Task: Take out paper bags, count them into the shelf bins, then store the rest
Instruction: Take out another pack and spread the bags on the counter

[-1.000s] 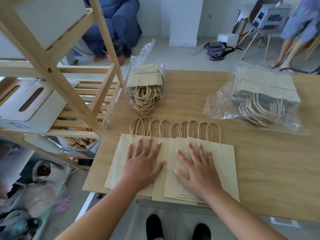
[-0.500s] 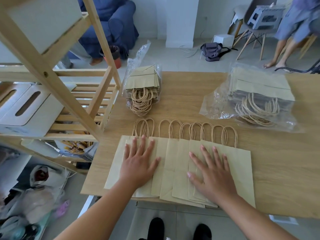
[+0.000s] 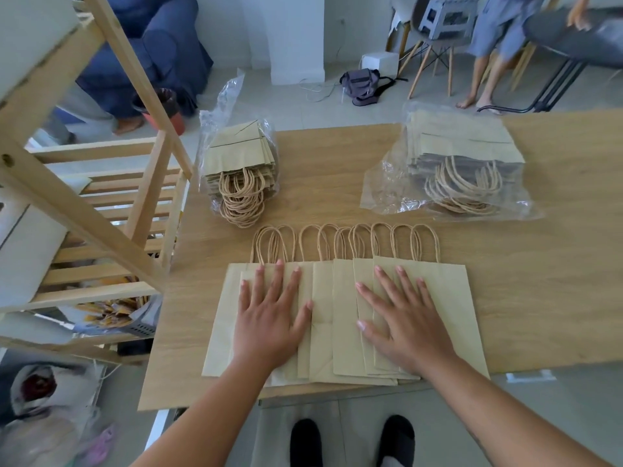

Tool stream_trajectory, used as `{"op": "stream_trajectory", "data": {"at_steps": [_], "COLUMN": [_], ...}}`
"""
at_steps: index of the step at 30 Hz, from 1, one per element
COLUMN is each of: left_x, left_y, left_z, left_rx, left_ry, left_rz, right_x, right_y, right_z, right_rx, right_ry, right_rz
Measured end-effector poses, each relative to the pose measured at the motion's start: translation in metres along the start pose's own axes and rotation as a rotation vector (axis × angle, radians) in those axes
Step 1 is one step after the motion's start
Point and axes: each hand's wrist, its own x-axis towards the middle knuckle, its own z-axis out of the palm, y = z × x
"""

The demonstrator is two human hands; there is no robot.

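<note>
Two hands lie flat on a fanned row of paper bags [image 3: 340, 318] at the near edge of a wooden table [image 3: 337, 197]. From the head camera, the left hand [image 3: 269, 321] presses the left end of the fan with fingers spread wide, holding nothing; the right hand [image 3: 404, 328] presses the right end in the same way, palm down, fingers splayed. The bags overlap one another, twisted handles [image 3: 347, 242] pointing away from the person, and their bottom edges hang slightly past the table's near edge.

Farther back on the table sit two clear plastic packs of more bags: a left pack [image 3: 241, 163] near the left edge, its handles spilling toward the fan, and a right pack [image 3: 462, 163], well apart from the first. Bare tabletop shows between the packs, and a broad open stretch runs to the right of the fan.

A wooden shelf [image 3: 101, 217] stands just beside the table's left edge, with a white bin [image 3: 27, 254] on a slatted level. Beyond the table the tiled floor [image 3: 303, 109] holds a dark bag [image 3: 362, 85], chairs and another person's bare legs [image 3: 482, 75]. Below the near edge, the person's dark shoes [image 3: 350, 443] stand on the floor.
</note>
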Motion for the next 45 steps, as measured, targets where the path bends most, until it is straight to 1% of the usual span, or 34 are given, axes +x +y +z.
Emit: {"op": "stream_trajectory", "data": {"at_steps": [29, 34, 36, 38, 40, 42, 45], "left_x": [-0.001, -0.002, -0.001, -0.001, -0.004, -0.007, -0.014], "left_y": [0.003, 0.000, 0.001, 0.002, -0.001, -0.011, -0.032], "left_z": [0.000, 0.000, -0.002, -0.010, -0.019, -0.026, -0.032], "left_rx": [-0.022, -0.014, -0.047, -0.131, -0.211, -0.254, -0.333], "left_ry": [0.031, 0.007, 0.001, 0.007, 0.044, 0.096, 0.135], "left_rz": [-0.028, -0.034, -0.036, -0.034, -0.057, -0.125, -0.325], "right_x": [0.000, -0.001, 0.002, 0.004, 0.005, 0.003, -0.007], "right_y": [0.003, 0.003, 0.004, 0.006, 0.010, 0.019, 0.046], "right_z": [0.003, 0.003, 0.001, -0.003, -0.009, -0.016, -0.019], "right_rx": [0.080, 0.086, 0.119, 0.192, 0.273, 0.311, 0.291], "right_ry": [0.048, 0.043, 0.035, 0.020, 0.040, 0.091, 0.140], "right_rz": [-0.015, -0.009, -0.012, -0.016, -0.002, 0.032, 0.130]}}
